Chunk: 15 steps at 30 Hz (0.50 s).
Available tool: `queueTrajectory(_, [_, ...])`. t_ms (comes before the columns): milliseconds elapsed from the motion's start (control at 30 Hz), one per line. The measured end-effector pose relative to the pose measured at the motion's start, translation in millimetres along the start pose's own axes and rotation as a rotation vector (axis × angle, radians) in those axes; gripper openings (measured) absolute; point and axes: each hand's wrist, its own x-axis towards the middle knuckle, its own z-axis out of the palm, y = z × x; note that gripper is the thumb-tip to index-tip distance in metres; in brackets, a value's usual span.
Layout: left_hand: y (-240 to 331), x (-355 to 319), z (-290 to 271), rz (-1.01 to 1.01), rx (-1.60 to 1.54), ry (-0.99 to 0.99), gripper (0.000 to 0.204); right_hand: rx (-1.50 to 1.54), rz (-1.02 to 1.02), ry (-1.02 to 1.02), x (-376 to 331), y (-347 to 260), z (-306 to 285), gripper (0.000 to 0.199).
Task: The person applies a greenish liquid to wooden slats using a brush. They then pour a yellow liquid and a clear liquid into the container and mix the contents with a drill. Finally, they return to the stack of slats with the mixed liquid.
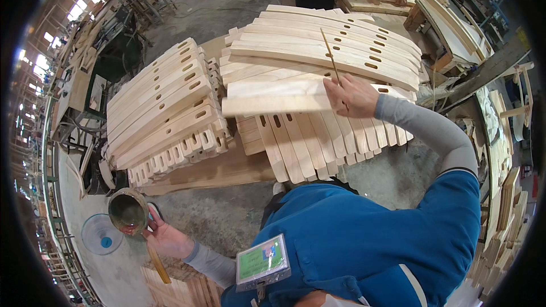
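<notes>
Fingers of the right hand pinch a thin wooden stick and press on a pale, flat wooden slat atop the stacked slotted wooden slats. Left hand fingers curl around a small round cup holding dark greenish liquid. Another slat stack lies to the left. Bare grey concrete floor lies between cup and stacks.
</notes>
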Motion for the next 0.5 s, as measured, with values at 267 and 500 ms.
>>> queueTrajectory(267, [1, 30, -3, -0.016, 0.005, 0.023, 0.036, 0.018, 0.237, -0.062, 54, 1, 4, 0.043])
queueTrajectory(500, [-29, 70, 1, -0.157, -0.115, -0.049, 0.046, -0.206, 0.284, 0.313, 93, -12, 17, 0.04])
